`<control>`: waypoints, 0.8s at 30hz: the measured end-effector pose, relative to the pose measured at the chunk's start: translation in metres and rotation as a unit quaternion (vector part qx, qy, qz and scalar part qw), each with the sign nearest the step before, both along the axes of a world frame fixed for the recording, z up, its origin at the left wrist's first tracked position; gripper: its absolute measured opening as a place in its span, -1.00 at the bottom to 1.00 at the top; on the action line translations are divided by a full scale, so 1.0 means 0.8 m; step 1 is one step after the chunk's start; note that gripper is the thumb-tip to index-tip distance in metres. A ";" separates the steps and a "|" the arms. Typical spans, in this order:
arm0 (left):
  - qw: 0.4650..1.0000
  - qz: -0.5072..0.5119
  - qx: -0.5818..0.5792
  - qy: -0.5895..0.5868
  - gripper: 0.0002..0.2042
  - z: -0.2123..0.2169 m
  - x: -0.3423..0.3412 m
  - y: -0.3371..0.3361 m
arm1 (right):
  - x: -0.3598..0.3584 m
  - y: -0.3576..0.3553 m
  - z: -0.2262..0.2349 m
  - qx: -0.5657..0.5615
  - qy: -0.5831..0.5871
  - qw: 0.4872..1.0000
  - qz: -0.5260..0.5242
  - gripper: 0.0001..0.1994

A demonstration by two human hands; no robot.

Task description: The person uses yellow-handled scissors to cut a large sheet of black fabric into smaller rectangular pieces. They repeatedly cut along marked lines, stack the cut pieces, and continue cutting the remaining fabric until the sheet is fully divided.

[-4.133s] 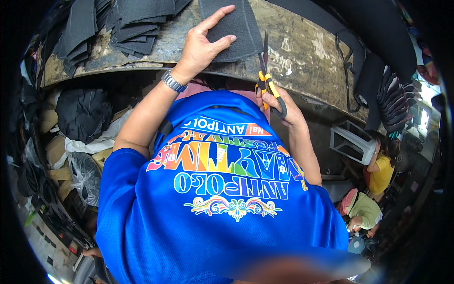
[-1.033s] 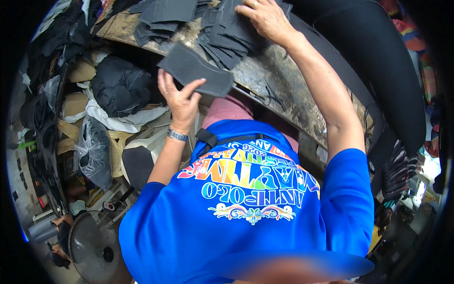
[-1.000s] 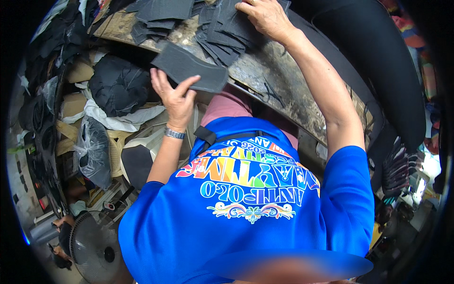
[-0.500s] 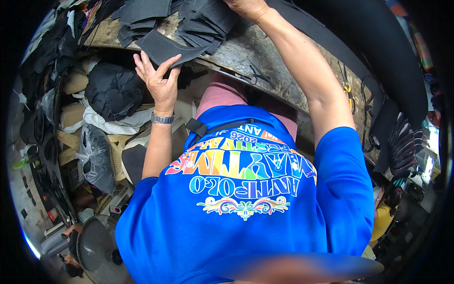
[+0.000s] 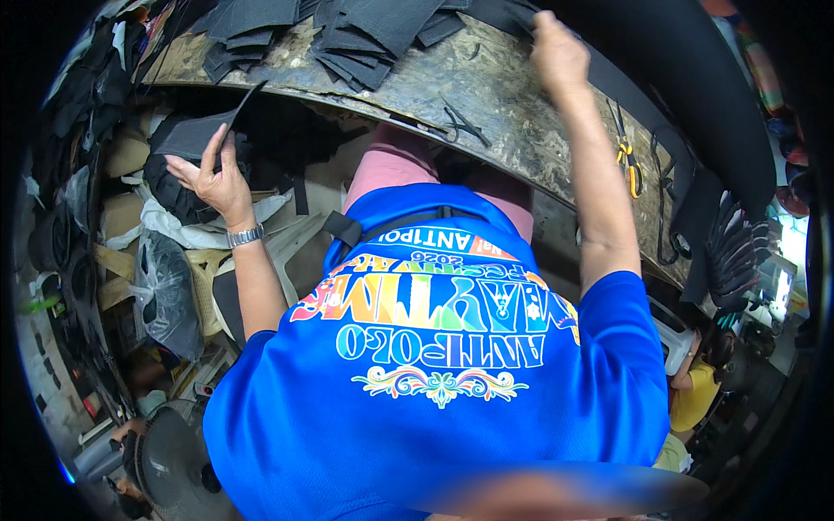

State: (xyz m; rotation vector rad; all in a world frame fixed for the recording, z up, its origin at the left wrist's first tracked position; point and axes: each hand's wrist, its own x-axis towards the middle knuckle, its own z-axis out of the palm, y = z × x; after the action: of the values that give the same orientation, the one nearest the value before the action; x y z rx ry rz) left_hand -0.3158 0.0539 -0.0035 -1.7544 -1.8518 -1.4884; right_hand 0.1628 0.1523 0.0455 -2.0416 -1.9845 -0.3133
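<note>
My left hand (image 5: 219, 184) is off the table's near edge on the left, pinching a curved black sheet piece (image 5: 198, 137) between thumb and fingers. My right hand (image 5: 560, 56) is over the far right of the table, beside a long black sheet (image 5: 612, 82). Its fingers look closed, though slight blur and dark material behind hide what they may hold. Several overlapping black cut pieces (image 5: 365, 39) lie in a pile between the hands. Another pile of black pieces (image 5: 248, 30) sits farther left.
Yellow-and-black-handled scissors (image 5: 627, 161) lie on the worn table (image 5: 521, 130), right of my forearm. Thin crossed black strips (image 5: 465, 126) are near its front edge. Below left are a dark bundle (image 5: 178, 187), a plastic bag (image 5: 169, 295) and a fan (image 5: 174, 460). A person in yellow (image 5: 695, 395) is behind right.
My left hand has carried the black piece left and down, away from the pile and past the table edge. My right hand has moved right, away from the pile.
</note>
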 end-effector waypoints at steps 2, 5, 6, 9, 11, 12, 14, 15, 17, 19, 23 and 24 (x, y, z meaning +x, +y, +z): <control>0.999 0.027 -0.003 0.024 -0.77 0.013 0.002 0.005 | -0.048 -0.031 -0.027 -0.120 0.041 0.991 0.052 -0.75; 0.992 0.062 0.005 0.105 -0.78 0.040 0.010 0.008 | -0.123 -0.110 -0.043 -0.214 0.263 0.891 0.303 -0.82; 0.993 0.052 0.021 0.100 -0.79 0.049 0.013 0.009 | -0.135 -0.133 -0.037 -0.220 0.377 0.802 0.408 -0.85; 0.985 0.025 0.128 0.115 -0.76 0.074 0.040 0.016 | -0.129 -0.167 -0.007 -0.246 0.543 0.715 0.367 -0.88; 0.946 -0.183 0.070 -0.257 -0.73 0.084 0.077 0.026 | -0.111 -0.178 0.012 -0.224 0.649 0.674 0.273 -0.89; 0.862 -0.289 0.048 -0.414 -0.71 0.086 0.101 0.027 | -0.098 -0.189 0.020 -0.211 0.677 0.667 0.229 -0.89; 0.804 -0.369 -0.096 -0.457 -0.69 0.088 0.155 0.020 | -0.076 -0.216 0.032 -0.109 0.756 0.584 0.274 -0.88; 0.800 -0.387 -0.150 -0.434 -0.68 0.084 0.190 0.015 | -0.069 -0.228 0.034 -0.103 0.788 0.548 0.259 -0.86; 0.717 -0.461 -0.228 -0.470 -0.67 0.073 0.260 0.004 | -0.064 -0.231 0.024 0.021 0.715 0.666 0.213 -0.87; 0.552 -0.524 -0.306 -0.572 -0.66 0.060 0.303 -0.007 | -0.060 -0.226 0.008 0.104 0.678 0.715 0.139 -0.88; 0.543 -0.556 -0.374 -0.507 -0.62 0.031 0.339 0.002 | -0.038 -0.231 -0.014 0.080 0.738 0.661 0.105 -0.88; 0.581 -0.556 -0.395 -0.444 -0.61 0.027 0.340 0.006 | -0.032 -0.234 -0.017 0.079 0.728 0.673 0.104 -0.88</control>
State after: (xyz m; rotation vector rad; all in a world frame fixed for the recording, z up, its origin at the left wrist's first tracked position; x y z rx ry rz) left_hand -0.0441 0.0584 0.0178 -3.5716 -1.9380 -2.5407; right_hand 0.1368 -0.0352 0.0321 -1.0677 -0.9648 0.9084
